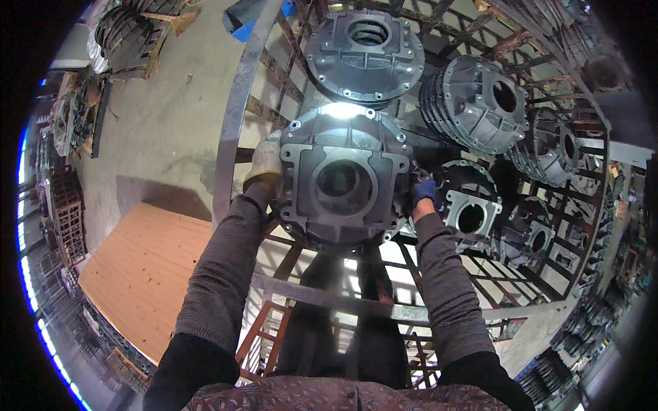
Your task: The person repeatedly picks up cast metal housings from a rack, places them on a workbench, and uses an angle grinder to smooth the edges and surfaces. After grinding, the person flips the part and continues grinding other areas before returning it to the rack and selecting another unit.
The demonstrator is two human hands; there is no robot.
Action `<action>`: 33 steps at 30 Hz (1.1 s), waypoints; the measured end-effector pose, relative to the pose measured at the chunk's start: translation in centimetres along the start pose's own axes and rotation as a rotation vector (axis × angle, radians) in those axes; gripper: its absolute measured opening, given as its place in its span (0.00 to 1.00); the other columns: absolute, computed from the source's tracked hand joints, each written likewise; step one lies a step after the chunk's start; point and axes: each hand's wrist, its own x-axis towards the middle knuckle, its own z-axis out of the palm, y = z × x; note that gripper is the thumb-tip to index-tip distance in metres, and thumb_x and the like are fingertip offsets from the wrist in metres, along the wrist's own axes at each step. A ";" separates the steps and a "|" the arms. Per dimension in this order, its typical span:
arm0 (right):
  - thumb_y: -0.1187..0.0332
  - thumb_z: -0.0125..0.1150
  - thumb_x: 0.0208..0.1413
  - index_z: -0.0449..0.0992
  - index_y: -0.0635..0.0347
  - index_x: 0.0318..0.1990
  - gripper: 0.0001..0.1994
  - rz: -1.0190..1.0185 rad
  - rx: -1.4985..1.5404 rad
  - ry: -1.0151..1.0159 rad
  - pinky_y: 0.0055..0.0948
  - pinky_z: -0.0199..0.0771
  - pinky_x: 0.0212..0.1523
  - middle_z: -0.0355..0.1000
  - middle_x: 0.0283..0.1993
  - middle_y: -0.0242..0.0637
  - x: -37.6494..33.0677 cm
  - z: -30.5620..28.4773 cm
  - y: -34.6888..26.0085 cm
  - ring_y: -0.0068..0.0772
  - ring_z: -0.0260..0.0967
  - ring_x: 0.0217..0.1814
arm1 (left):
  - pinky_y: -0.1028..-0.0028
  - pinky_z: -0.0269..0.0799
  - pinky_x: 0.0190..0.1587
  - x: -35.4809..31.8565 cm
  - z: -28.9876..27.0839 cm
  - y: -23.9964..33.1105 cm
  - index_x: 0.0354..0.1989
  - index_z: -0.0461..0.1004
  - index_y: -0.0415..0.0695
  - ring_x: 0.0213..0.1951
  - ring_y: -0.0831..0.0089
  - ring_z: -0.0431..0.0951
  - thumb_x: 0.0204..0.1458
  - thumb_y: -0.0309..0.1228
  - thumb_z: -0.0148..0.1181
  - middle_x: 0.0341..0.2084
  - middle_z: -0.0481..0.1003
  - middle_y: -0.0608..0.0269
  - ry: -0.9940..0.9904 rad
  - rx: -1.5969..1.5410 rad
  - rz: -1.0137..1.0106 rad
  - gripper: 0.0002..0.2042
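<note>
A grey cast-metal housing [299,200], round and flanged with a square plate and a large central bore, is held between my two hands in front of me. My left hand [266,159], in a pale glove with a yellowish cuff, grips its left rim. Its right side is gripped by my right hand [423,190], in a dark blue glove; the fingers are partly hidden behind the casting. Just beyond it sits a similar stack of housings [367,65]. Whether the held casting rests on anything beneath is hidden.
A metal-barred crate [236,103] surrounds the castings, its near rail [329,299] crossing before my legs. Further housing stacks [480,103] stand at right, with a single housing [471,205] beside my right hand. A wood-topped surface [147,274] lies left; a blue bin [243,31] stands far off.
</note>
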 end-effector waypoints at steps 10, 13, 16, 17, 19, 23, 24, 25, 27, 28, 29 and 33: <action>0.52 0.59 0.74 0.83 0.57 0.63 0.22 -0.045 -0.033 -0.046 0.43 0.78 0.54 0.84 0.58 0.45 1.8 5.7 6.6 0.52 0.82 0.54 | 0.54 0.77 0.56 5.5 5.8 -2.4 0.59 0.78 0.40 0.55 0.44 0.80 0.63 0.34 0.57 0.51 0.81 0.43 0.005 -0.057 -0.027 0.19; 0.43 0.59 0.72 0.86 0.55 0.59 0.26 -0.048 -0.171 0.076 0.47 0.78 0.52 0.85 0.53 0.48 2.2 6.1 7.1 0.54 0.82 0.53 | 0.54 0.77 0.56 6.4 6.8 -2.6 0.59 0.78 0.40 0.54 0.44 0.80 0.63 0.35 0.57 0.51 0.81 0.43 0.002 -0.074 -0.028 0.19; 0.38 0.59 0.69 0.87 0.56 0.55 0.29 0.044 -0.112 0.105 0.49 0.78 0.50 0.85 0.51 0.52 3.7 6.7 8.0 0.57 0.83 0.51 | 0.54 0.77 0.56 6.9 7.4 -2.8 0.58 0.78 0.40 0.54 0.44 0.80 0.64 0.36 0.57 0.50 0.81 0.42 -0.008 -0.080 -0.029 0.19; 0.38 0.59 0.69 0.87 0.55 0.55 0.29 -0.052 -0.100 0.106 0.49 0.78 0.50 0.85 0.51 0.52 4.3 6.9 8.4 0.57 0.83 0.51 | 0.54 0.77 0.56 7.0 7.5 -2.8 0.58 0.78 0.40 0.54 0.44 0.80 0.64 0.36 0.57 0.50 0.82 0.42 -0.005 -0.080 -0.027 0.19; 0.38 0.59 0.69 0.87 0.55 0.55 0.29 -0.080 -0.140 0.138 0.50 0.78 0.50 0.85 0.52 0.53 5.2 7.3 9.1 0.58 0.82 0.51 | 0.54 0.77 0.56 7.2 7.6 -3.0 0.58 0.79 0.40 0.54 0.44 0.80 0.64 0.37 0.57 0.50 0.82 0.42 -0.002 -0.087 -0.032 0.19; 0.41 0.60 0.70 0.87 0.56 0.56 0.28 -0.045 0.009 0.104 0.48 0.78 0.49 0.86 0.52 0.48 5.7 7.8 9.4 0.52 0.83 0.49 | 0.54 0.77 0.55 7.7 7.7 -3.1 0.57 0.79 0.40 0.53 0.44 0.80 0.65 0.38 0.56 0.49 0.82 0.42 -0.007 -0.100 -0.041 0.19; 0.42 0.60 0.70 0.87 0.56 0.56 0.27 -0.070 0.065 0.110 0.47 0.78 0.49 0.86 0.52 0.47 5.5 7.8 9.3 0.50 0.82 0.49 | 0.54 0.77 0.55 7.8 7.7 -3.1 0.57 0.79 0.40 0.53 0.44 0.80 0.65 0.38 0.56 0.49 0.82 0.42 -0.012 -0.103 -0.045 0.19; 0.43 0.60 0.71 0.87 0.57 0.56 0.26 -0.049 0.111 0.116 0.46 0.78 0.49 0.86 0.52 0.46 5.4 7.7 9.1 0.48 0.82 0.48 | 0.54 0.77 0.55 7.9 7.6 -3.1 0.57 0.79 0.40 0.53 0.44 0.80 0.65 0.39 0.56 0.49 0.82 0.42 -0.011 -0.107 -0.045 0.19; 0.45 0.60 0.72 0.86 0.57 0.59 0.25 -0.151 -0.037 0.091 0.44 0.78 0.51 0.86 0.53 0.45 5.2 7.4 8.9 0.45 0.81 0.49 | 0.54 0.77 0.55 8.1 7.5 -2.9 0.57 0.79 0.40 0.53 0.44 0.80 0.65 0.39 0.56 0.48 0.82 0.42 -0.013 -0.114 -0.049 0.19; 0.46 0.60 0.72 0.85 0.57 0.60 0.25 -0.116 -0.130 0.104 0.44 0.78 0.51 0.86 0.54 0.45 5.2 7.3 8.9 0.44 0.81 0.49 | 0.54 0.77 0.55 8.2 7.5 -2.8 0.57 0.79 0.40 0.52 0.44 0.80 0.65 0.39 0.56 0.48 0.82 0.42 -0.017 -0.117 -0.049 0.19; 0.47 0.59 0.72 0.84 0.57 0.61 0.25 -0.143 -0.067 0.068 0.43 0.79 0.52 0.86 0.55 0.45 5.2 7.1 9.0 0.44 0.81 0.49 | 0.54 0.77 0.54 8.2 7.4 -2.7 0.56 0.79 0.39 0.52 0.44 0.81 0.65 0.40 0.56 0.48 0.82 0.42 -0.012 -0.122 -0.046 0.19; 0.47 0.59 0.72 0.81 0.58 0.64 0.26 -0.161 -0.002 0.044 0.43 0.78 0.54 0.84 0.58 0.48 6.1 7.1 10.0 0.49 0.81 0.52 | 0.54 0.77 0.54 8.5 6.8 -2.1 0.56 0.80 0.39 0.52 0.44 0.81 0.66 0.41 0.55 0.47 0.82 0.42 0.007 -0.140 -0.046 0.19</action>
